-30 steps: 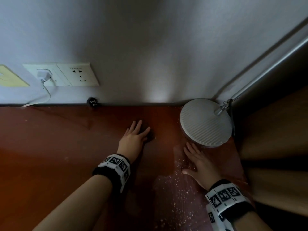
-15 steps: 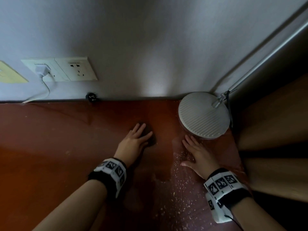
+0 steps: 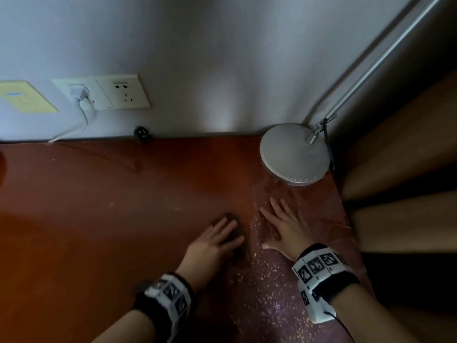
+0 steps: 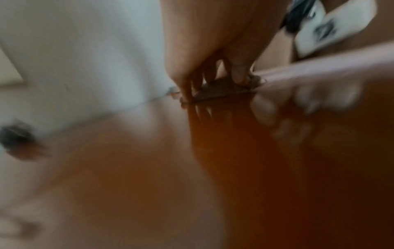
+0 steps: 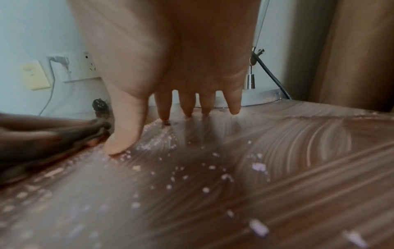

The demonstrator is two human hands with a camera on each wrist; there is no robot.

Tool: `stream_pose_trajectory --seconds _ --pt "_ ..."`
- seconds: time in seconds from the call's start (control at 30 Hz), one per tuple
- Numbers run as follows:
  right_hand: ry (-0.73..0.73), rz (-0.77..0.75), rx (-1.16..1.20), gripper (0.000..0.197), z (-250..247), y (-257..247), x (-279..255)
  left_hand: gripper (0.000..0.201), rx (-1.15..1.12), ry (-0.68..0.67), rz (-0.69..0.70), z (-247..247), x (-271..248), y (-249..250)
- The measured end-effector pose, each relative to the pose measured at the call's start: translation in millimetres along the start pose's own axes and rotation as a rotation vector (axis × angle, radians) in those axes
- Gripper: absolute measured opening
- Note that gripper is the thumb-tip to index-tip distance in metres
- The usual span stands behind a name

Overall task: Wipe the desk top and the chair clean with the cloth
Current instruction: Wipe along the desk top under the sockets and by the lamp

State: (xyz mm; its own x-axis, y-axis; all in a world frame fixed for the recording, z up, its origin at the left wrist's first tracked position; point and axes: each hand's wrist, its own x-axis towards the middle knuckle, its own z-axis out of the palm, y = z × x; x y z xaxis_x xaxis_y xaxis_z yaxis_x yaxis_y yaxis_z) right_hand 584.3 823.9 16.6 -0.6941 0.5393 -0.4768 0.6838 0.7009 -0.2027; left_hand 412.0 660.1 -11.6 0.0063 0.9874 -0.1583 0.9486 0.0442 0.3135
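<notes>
Bench (image 3: 99,219), red-brown, crumbs (image 3: 262,288) at 5 o'clock; lamp base (image 3: 294,154) at 2 o'clock; left hand (image 3: 210,246) flat, pressing cloth (image 3: 235,226); right hand (image 3: 286,229) flat, released.

Round ribbed lamp base (image 3: 294,154) sits at the far right corner, metal arm (image 3: 385,63) angling up-right from it. Double wall socket (image 3: 103,92): white plug (image 3: 79,94) in the left outlet, cable hanging down. Yellow plate (image 3: 24,100) left of it. Small black round object (image 3: 142,132) against the wall. Brown curtain (image 3: 408,157) at right.
</notes>
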Motion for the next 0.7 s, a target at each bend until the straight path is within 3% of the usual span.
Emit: stream_pose_trajectory --seconds 0.03,0.13,0.2,0.27,0.37,0.43,0.5,0.6,0.7 --pt "0.006 0.006 0.027 0.09 0.7 -1.9 -7.5 0.038 -0.019 0.087 -0.09 -9.0 8.4 -3.6" --pt "0.007 0.026 0.066 0.092 12.5 -6.9 -36.1 0.041 -0.073 0.031 -0.317 -21.5 23.7 -7.4" --pt "-0.021 0.037 0.053 0.093 28.0 -8.6 -51.3 0.041 -0.061 0.04 -0.249 -12.9 17.5 -3.7" --pt "-0.033 0.042 0.062 0.094 39.2 -8.4 -58.2 0.039 -0.016 0.054 -0.078 -4.1 -3.7 11.1" --pt "-0.018 0.043 0.067 0.093 41.4 -7.6 -59.0 0.044 0.039 -0.072 0.139 23.9 -49.6 40.2" --pt "-0.013 0.037 0.056 0.091 39.4 -11.0 -61.9 0.043 0.049 -0.127 0.205 29.6 -65.6 48.6" --pt "-0.008 0.021 0.053 0.09 40.0 -17.3 -67.8 0.042 0.076 -0.089 0.124 26.0 -62.6 36.5" --pt "-0.011 0.012 0.071 0.089 46.4 -27.0 -81.1 0.036 0.016 0.086 -0.104 8.1 -42.0 22.0" --pt "-0.051 0.012 0.04 0.091 59.2 -32.4 -94.6 0.043 -0.064 0.014 -0.202 11.3 -39.7 28.9"
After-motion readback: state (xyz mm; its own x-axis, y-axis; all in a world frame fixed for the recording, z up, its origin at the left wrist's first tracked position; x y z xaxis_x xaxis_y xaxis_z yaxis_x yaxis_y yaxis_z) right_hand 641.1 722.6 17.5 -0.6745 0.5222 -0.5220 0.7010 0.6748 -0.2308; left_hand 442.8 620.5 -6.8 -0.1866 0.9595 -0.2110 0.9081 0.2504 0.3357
